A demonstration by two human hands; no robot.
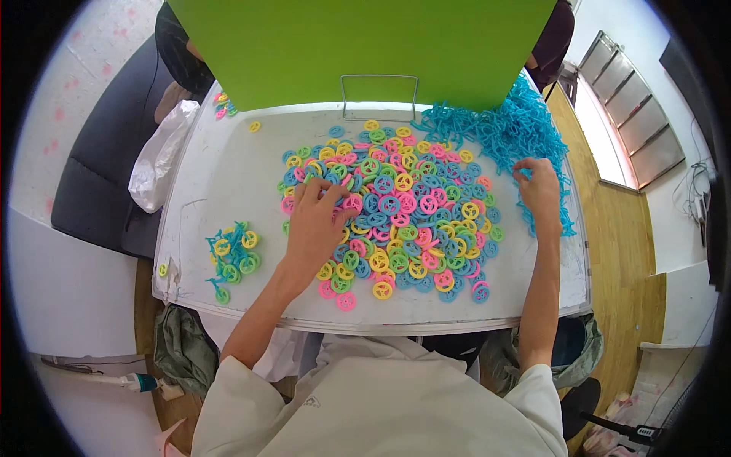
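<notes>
A broad heap of small plastic spoked wheels (403, 202) in pink, yellow, green and blue covers the middle of the table. My left hand (314, 225) rests on the heap's left side, fingers bent and apart, thumb spread toward a pink wheel; nothing shows in its grasp. At the right, a tangled pile of thin blue plastic pieces (525, 126) spreads along the table's edge. My right hand (539, 189) is over the near part of that pile, fingertips curled together in a pinch; anything between them is too small to make out.
A smaller cluster of wheels joined with blue pieces (234, 255) lies at the table's left. The green board (365, 53) stands across the far side, with a wire stand (379, 97) before it. A white plastic bag (158, 164) hangs by the left edge of the white table (209, 164).
</notes>
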